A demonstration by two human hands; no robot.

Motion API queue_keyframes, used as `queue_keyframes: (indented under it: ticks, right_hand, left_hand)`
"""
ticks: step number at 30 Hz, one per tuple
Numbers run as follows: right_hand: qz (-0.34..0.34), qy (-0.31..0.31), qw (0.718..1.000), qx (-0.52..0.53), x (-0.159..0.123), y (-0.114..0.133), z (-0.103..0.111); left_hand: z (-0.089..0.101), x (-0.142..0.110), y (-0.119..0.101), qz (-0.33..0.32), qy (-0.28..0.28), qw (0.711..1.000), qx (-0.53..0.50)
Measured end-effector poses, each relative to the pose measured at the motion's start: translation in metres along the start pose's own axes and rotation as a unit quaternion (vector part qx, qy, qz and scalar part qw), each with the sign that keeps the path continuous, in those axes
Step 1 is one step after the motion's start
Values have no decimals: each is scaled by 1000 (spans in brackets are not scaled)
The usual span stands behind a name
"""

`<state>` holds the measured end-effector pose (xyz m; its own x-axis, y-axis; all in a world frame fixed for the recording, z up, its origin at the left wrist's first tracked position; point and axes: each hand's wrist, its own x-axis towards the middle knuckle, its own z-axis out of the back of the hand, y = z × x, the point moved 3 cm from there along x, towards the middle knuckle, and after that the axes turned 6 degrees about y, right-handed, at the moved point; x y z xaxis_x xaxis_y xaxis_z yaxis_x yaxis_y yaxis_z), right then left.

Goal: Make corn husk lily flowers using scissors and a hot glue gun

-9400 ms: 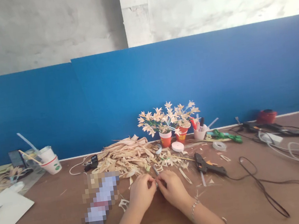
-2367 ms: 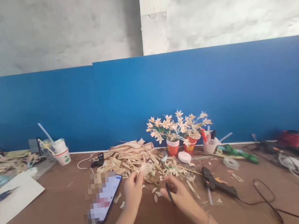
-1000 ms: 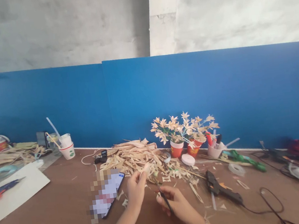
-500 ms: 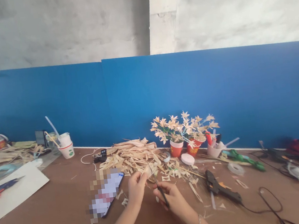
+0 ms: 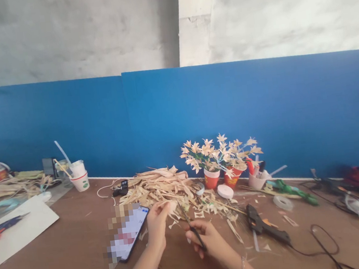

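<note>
My left hand (image 5: 158, 222) pinches a small pale piece of dried husk (image 5: 171, 206) between thumb and fingers. In my right hand (image 5: 205, 237) is a pair of dark-handled scissors (image 5: 194, 232), fingers wrapped round the handles and blades pointing up and away. The blades lie just right of the husk piece, apart from it. Beyond both hands spreads a heap of dried husk strips (image 5: 159, 185), with small offcuts scattered around its near edge. A phone (image 5: 133, 234) with a lit, partly blurred screen lies beside my left hand.
Two red cups hold pale husk flowers (image 5: 206, 153) near the blue partition (image 5: 151, 116). Right of my hand lie a black glue gun (image 5: 266, 226) with its cord and a tape roll (image 5: 282, 203). A white cup (image 5: 80, 181) stands left; a white board (image 5: 21, 232) lies at far left.
My left hand has drawn left and slightly toward the phone with the husk piece, away from the scissor blades. My right hand has barely moved.
</note>
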<state>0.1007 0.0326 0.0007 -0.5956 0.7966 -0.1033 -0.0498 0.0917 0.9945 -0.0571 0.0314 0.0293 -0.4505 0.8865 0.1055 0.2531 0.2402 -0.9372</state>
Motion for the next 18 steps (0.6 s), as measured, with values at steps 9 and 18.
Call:
queue_keyframes:
  ticks: [9,18]
  right_hand:
    - [-8,70,997,31,-17,14,0]
    - [-7,63,998,-6,-11,4,-1]
  left_hand:
    - [0,-3,-3,43,-6,999,-19]
    - [-8,-6,-6,65,47,997,7]
